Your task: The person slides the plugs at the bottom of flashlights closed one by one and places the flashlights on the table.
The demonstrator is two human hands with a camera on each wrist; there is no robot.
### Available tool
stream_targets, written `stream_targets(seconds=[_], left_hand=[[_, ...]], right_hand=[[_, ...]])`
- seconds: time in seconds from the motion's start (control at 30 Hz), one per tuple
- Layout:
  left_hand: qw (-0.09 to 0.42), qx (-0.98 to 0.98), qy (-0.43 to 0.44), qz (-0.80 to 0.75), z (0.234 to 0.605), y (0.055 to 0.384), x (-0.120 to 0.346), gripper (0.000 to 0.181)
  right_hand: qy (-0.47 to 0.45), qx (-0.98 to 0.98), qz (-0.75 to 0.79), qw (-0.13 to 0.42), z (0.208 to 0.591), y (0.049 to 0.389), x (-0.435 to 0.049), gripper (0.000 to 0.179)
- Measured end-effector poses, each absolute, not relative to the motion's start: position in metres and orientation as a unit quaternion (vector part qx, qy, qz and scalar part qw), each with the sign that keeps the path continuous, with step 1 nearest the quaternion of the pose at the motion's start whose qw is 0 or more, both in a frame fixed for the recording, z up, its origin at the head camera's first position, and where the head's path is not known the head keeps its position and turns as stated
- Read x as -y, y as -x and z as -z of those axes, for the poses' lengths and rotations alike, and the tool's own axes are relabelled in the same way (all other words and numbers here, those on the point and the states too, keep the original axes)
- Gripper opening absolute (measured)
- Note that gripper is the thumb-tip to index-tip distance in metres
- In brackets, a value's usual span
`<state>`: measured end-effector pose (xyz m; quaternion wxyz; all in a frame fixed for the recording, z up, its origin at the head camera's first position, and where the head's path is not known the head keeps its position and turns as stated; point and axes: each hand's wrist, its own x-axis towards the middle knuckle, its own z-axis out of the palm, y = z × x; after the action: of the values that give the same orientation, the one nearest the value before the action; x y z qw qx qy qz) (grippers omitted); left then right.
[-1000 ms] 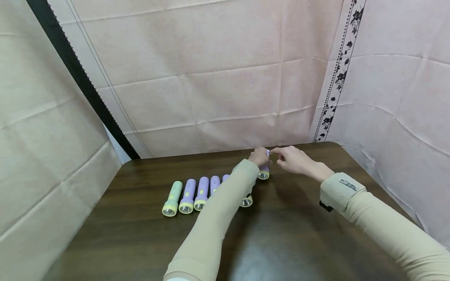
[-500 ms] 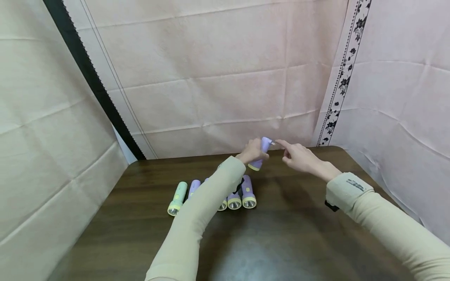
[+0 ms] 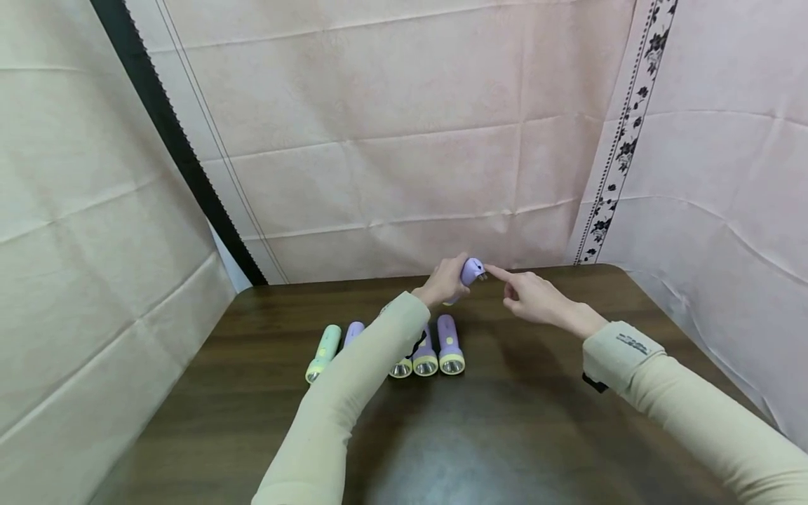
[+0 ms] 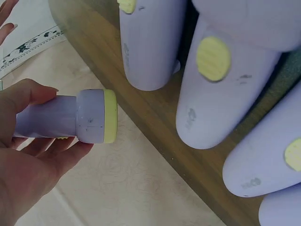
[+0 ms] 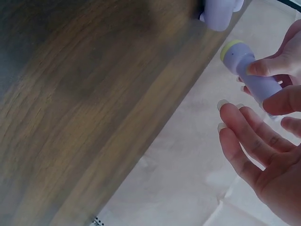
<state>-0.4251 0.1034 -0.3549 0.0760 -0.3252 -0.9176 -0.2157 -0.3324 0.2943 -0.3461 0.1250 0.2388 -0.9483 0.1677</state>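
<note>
Near the table's far edge, my left hand (image 3: pixel 445 282) grips a purple flashlight (image 3: pixel 471 271) with a yellow lens rim. Its tail end, where small metal prongs (image 3: pixel 482 276) stick out, is turned toward my right hand (image 3: pixel 536 298). The right index finger points straight, its tip right at that tail; the other fingers are relaxed. In the left wrist view, thumb and fingers wrap the body of the flashlight (image 4: pixel 91 115), with its yellow rim facing away from the palm. The right wrist view shows my right fingers loosely bent and holding nothing, below the flashlight (image 5: pixel 256 77).
A row of flashlights lies on the brown wooden table (image 3: pixel 505 435): a mint green one (image 3: pixel 325 348) at the left end, a purple one (image 3: pixel 449 344) at the right end. My left forearm hides part of the row. Light cloth (image 3: pixel 404 140) hangs behind the table and at both sides.
My left hand has lifted the purple flashlight and moved slightly left, tilting its pronged tail toward the right hand. My right index finger has stayed close to that tail.
</note>
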Motion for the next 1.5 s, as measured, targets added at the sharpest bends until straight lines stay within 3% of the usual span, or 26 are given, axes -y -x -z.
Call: stream_targets(seconds=[1.03,1.37,1.5], left_hand=[[0.051,0.901,0.358,0.239,0.354,0.420,-0.103,0.042],[0.032,0.908,0.354,0.222,0.350,0.417,-0.105,0.049],[0.019,0.915,0.353,0.192,0.346,0.410,-0.106,0.061]], right_hand=[[-0.253,0.947,-0.144,0.139,0.339,0.335,-0.284,0.071],[-0.243,0.949,-0.145,0.136,0.337,0.338,-0.284,0.070],[-0.230,0.954,-0.143,0.129,0.338,0.338,-0.286,0.073]])
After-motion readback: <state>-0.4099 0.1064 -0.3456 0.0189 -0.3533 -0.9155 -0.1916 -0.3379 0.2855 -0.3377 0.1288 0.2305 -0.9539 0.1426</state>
